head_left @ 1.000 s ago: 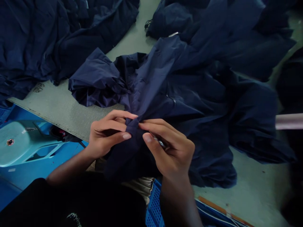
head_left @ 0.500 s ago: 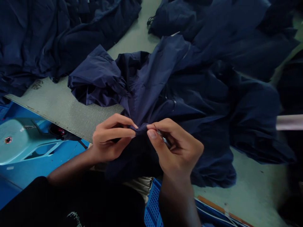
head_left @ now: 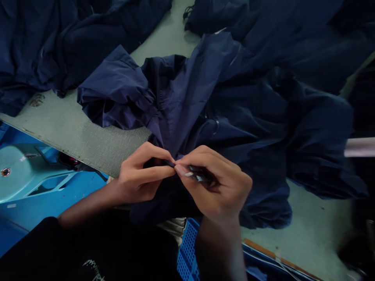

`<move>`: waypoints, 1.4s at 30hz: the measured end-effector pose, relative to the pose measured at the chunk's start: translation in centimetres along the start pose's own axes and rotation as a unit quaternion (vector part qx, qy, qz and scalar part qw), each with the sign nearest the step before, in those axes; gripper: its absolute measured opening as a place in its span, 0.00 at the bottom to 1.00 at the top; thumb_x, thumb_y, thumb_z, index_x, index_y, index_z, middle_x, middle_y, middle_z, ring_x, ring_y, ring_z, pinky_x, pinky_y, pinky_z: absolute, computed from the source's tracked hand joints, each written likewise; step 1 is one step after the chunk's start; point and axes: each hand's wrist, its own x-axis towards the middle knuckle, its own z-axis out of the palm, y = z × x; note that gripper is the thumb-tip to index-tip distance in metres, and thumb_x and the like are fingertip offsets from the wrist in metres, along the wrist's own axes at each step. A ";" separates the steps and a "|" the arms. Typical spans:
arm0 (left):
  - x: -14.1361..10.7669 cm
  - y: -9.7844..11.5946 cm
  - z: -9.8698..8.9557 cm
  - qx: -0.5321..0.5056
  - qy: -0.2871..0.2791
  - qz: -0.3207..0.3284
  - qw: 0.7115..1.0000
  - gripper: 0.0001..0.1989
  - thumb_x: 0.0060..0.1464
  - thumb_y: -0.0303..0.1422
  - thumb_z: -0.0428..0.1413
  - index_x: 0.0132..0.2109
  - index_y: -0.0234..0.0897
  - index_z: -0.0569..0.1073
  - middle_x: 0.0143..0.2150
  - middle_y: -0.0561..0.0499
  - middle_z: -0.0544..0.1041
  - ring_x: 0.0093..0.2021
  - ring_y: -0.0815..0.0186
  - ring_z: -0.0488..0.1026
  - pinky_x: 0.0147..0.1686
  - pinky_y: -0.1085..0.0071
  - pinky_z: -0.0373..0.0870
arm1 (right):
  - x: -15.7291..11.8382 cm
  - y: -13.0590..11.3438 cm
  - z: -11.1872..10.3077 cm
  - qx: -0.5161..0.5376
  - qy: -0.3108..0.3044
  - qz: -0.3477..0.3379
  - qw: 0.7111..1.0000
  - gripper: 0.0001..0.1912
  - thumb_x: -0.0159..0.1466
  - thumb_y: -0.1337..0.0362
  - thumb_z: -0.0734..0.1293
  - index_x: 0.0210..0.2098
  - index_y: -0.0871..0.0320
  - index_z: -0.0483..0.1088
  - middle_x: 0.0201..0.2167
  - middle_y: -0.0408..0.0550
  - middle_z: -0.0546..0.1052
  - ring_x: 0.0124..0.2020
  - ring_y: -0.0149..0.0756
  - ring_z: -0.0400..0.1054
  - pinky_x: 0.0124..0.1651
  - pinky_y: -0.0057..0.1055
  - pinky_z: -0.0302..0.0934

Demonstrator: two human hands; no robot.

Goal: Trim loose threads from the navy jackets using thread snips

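Observation:
A navy jacket (head_left: 184,101), crumpled with its sleeves spread, lies on the table in front of me. Between thumb and fingertips my left hand (head_left: 143,171) pinches a narrow edge of it. My right hand (head_left: 218,183) meets the left at the fingertips and grips the same edge with its thumb and index finger. Tucked in the right palm is a small dark tool (head_left: 199,176) with a shiny metal part; the fingers cover most of it, so its kind is unclear. The pinched cloth is largely hidden by my fingers.
More navy garments (head_left: 38,43) are heaped at the left back, with another pile (head_left: 293,50) at the right back. The grey-green table (head_left: 117,148) ends at a diagonal edge on my left. Beyond it stands a turquoise plastic stool (head_left: 17,171). A blue basket (head_left: 187,246) sits below me.
My hands have come together, the right fingertips moving left to touch the left ones. The tool has turned within the right hand. The view has shifted slightly.

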 end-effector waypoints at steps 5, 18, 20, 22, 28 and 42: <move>-0.2 -0.1 -0.1 -0.010 -0.013 0.005 1.000 0.12 0.58 0.15 0.58 0.43 0.32 0.81 0.45 0.42 0.79 0.43 0.66 0.77 0.41 0.68 0.78 | 0.1 0.0 -0.1 0.005 -0.003 0.049 0.999 0.05 0.63 0.73 0.72 0.32 0.56 0.77 0.24 0.38 0.73 0.23 0.25 0.64 0.27 0.28 0.58; -0.1 -0.2 -0.2 -0.042 -0.020 -0.017 0.999 0.11 0.61 0.19 0.56 0.46 0.37 0.77 0.49 0.44 0.79 0.41 0.68 0.76 0.38 0.70 0.78 | 0.0 -0.3 -0.3 0.047 -0.010 0.095 0.994 0.07 0.65 0.72 0.70 0.34 0.54 0.79 0.24 0.39 0.74 0.21 0.26 0.62 0.22 0.29 0.52; -0.1 -0.2 -0.3 -0.050 -0.031 -0.020 0.998 0.11 0.61 0.19 0.56 0.46 0.36 0.77 0.49 0.43 0.78 0.41 0.68 0.75 0.38 0.70 0.77 | -0.1 -0.2 -0.4 0.018 -0.014 0.063 0.998 0.07 0.64 0.72 0.71 0.35 0.53 0.80 0.25 0.39 0.75 0.21 0.26 0.63 0.23 0.29 0.55; 0.0 -0.2 -0.5 -0.059 -0.048 -0.027 0.997 0.11 0.61 0.18 0.55 0.47 0.34 0.77 0.49 0.42 0.78 0.41 0.68 0.75 0.38 0.69 0.77 | -0.1 -0.1 -0.5 -0.017 -0.017 0.030 0.999 0.07 0.63 0.72 0.72 0.35 0.53 0.79 0.26 0.40 0.77 0.22 0.28 0.66 0.25 0.30 0.59; 0.3 -0.1 -0.9 -0.057 -0.119 -0.072 0.989 0.11 0.64 0.20 0.53 0.47 0.36 0.77 0.48 0.43 0.77 0.43 0.67 0.74 0.40 0.69 0.76 | -0.1 0.1 -1.3 -0.082 -0.055 0.001 0.995 0.09 0.61 0.72 0.74 0.37 0.49 0.78 0.29 0.41 0.79 0.26 0.32 0.72 0.27 0.31 0.64; -0.4 0.1 -1.5 -0.027 -0.143 -0.073 0.987 0.10 0.64 0.21 0.54 0.45 0.35 0.78 0.47 0.42 0.78 0.43 0.66 0.74 0.41 0.69 0.76 | 0.0 0.4 -0.6 -0.099 -0.088 -0.004 0.991 0.08 0.60 0.72 0.72 0.32 0.52 0.74 0.26 0.39 0.74 0.25 0.29 0.68 0.27 0.30 0.61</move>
